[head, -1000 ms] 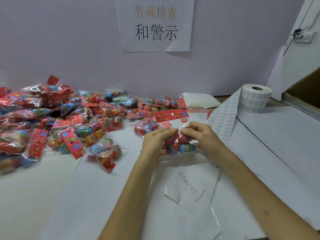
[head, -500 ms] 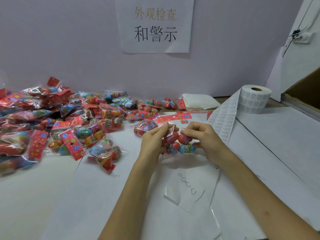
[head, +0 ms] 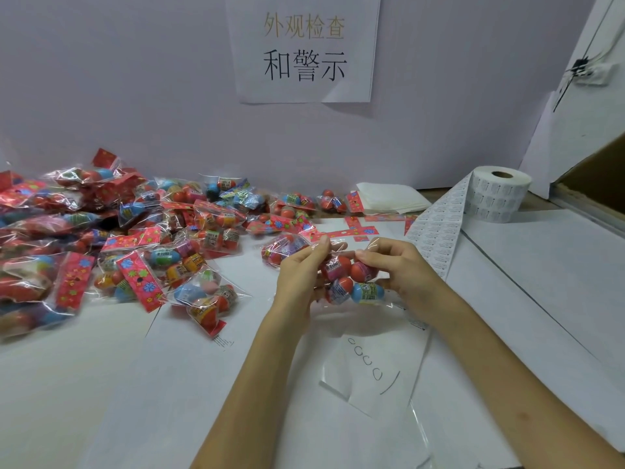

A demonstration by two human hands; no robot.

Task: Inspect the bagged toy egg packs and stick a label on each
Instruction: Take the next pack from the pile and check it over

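Observation:
A clear bag of red and blue toy eggs (head: 351, 279) is held up over the table between both hands. My left hand (head: 299, 279) grips its left side with curled fingers. My right hand (head: 402, 269) pinches its right side, thumb and fingers closed on the plastic. A roll of white labels (head: 500, 192) stands at the back right, and its strip (head: 436, 231) runs down toward my right hand. A large pile of bagged egg packs (head: 135, 238) with red flowered headers covers the left of the table.
One more egg pack (head: 284, 248) lies just behind my left hand. A folded white cloth (head: 389, 198) sits by the wall. A used label backing strip (head: 375, 377) lies below my hands. Loose red header cards (head: 358, 230) lie behind the held bag. A cardboard box edge (head: 595, 177) stands at the far right.
My left hand's fingers have shifted from curled over the bag's top to a grip on its left side, and the bag has turned slightly. My right hand has barely moved.

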